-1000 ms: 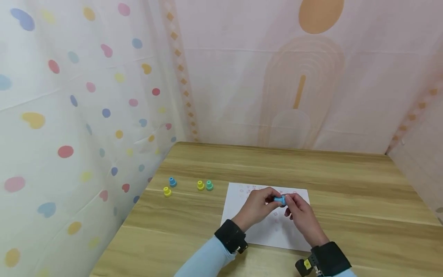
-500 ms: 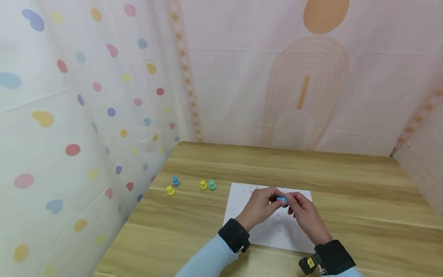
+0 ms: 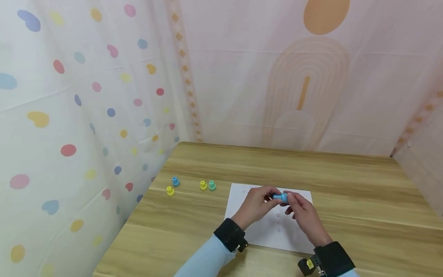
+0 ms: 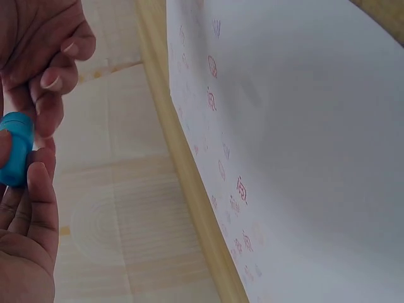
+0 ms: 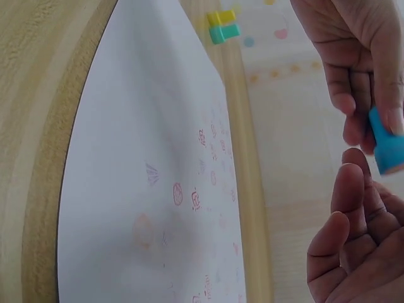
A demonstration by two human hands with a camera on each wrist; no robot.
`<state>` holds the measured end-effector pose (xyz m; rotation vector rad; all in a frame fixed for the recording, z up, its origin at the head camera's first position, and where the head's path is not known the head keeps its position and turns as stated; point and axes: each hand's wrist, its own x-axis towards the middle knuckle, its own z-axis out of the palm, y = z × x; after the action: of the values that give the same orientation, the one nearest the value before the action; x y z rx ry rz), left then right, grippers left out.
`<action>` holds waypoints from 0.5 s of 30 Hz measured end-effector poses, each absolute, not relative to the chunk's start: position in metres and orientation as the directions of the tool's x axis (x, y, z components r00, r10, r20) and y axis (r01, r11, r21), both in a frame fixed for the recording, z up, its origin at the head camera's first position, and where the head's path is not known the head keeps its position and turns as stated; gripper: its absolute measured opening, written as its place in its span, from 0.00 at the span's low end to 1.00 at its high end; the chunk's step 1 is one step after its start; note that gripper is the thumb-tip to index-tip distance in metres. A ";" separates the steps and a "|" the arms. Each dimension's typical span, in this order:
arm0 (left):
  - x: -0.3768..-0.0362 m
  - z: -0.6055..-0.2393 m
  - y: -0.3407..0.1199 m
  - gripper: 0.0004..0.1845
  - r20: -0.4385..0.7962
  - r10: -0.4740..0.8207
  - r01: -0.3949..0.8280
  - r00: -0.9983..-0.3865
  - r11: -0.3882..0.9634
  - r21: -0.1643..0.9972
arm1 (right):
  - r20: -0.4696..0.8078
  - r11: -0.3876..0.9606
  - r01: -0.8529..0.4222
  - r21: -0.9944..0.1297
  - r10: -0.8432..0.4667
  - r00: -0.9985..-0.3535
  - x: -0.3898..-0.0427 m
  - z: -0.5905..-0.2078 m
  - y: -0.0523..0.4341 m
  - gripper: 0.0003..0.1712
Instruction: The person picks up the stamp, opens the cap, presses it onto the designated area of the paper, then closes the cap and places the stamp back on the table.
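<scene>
A small blue stamp lies sideways between both hands, above a white sheet of paper marked with small printed figures. My left hand pinches the narrow end, its thumb across the blue side in the left wrist view. At the wide end, my right hand has its thumb and forefinger around the rim in the head view. In the right wrist view the stamp is partly cut off by the frame edge. Whether a separate cap is between the right fingertips cannot be seen.
On the wooden table, left of the paper, stand a blue stamp and a yellow stamp. Closer to the paper are another yellow stamp and a green stamp. A patterned curtain hangs behind the table.
More of the blue stamp's length now shows between the hands, and the left hand has shifted slightly left. The other stamps and the paper stay in place on the table.
</scene>
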<state>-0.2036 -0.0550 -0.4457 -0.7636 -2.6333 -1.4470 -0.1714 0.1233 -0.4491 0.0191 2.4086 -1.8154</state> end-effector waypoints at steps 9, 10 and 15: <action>-0.209 -0.445 -0.072 0.11 0.215 0.300 0.338 -0.929 0.460 0.821 | -0.135 0.377 0.114 -0.919 -0.031 -0.990 -0.172 -0.449 0.139 0.30; -0.209 -0.445 -0.074 0.11 0.212 0.289 0.330 -0.934 0.459 0.825 | -0.138 0.387 0.116 -0.915 -0.029 -0.990 -0.172 -0.449 0.141 0.30; -0.211 -0.445 -0.086 0.11 0.223 0.249 0.316 -0.942 0.449 0.836 | -0.154 0.428 0.133 -0.894 -0.013 -0.988 -0.168 -0.451 0.150 0.31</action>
<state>-0.2108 -0.0861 -0.4452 -0.5111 -2.6155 -1.5317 -0.1685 0.1502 -0.4508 0.1074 2.5361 -1.6072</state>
